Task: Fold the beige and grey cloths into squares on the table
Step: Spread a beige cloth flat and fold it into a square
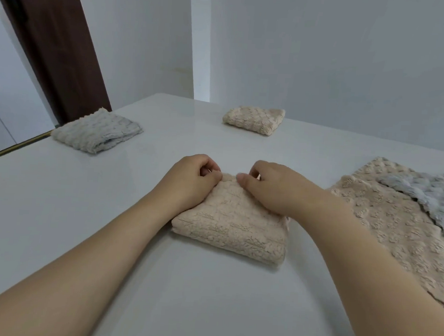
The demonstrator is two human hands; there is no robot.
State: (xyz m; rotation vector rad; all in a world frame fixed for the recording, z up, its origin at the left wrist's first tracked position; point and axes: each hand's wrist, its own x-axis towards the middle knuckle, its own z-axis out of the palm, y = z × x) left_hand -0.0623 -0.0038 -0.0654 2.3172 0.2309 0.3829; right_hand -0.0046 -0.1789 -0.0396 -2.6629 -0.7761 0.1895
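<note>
Beige cloth (231, 225) folded square, both hands' grip (L (188, 184), R (274, 189)) pinching far edge

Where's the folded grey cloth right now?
In the head view, the folded grey cloth lies at the table's far left edge, near the dark door frame, left of the far folded beige cloth.

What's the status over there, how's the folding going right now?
Left hand and right hand pinch far edge of folded beige cloth. Unfolded beige cloth and grey cloth wait. Nothing in the way.
</note>
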